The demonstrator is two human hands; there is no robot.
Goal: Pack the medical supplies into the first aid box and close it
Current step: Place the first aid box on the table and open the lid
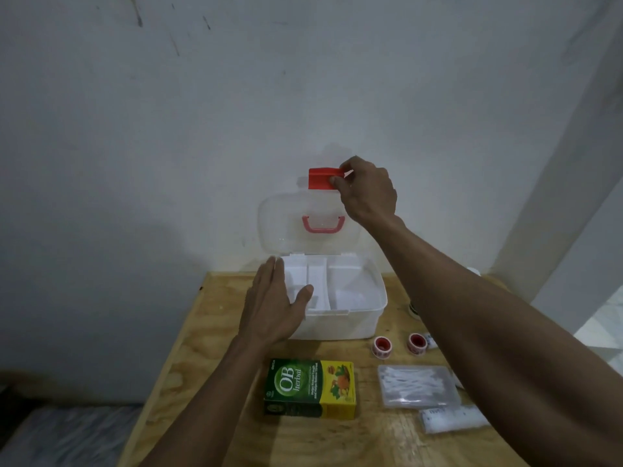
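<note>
- While the lid (308, 224) is held upright, its red latch (322, 179) is pinched between thumb and fingers of the right hand (369, 190), at 12 o'clock of the first aid box (340, 323).
- The box's 9 o'clock wall is steadied by the left hand (273, 305), flat and spread, nothing gripped.
- Tray compartments appear empty; opening step judged in hand, packing not yet begun.
- Supplies lie at 5–6 o'clock: OB herbal carton (310, 388), two tape rolls (382, 347), cotton swab pack (418, 385).
- Next: latch released, nearest item picked.
</note>
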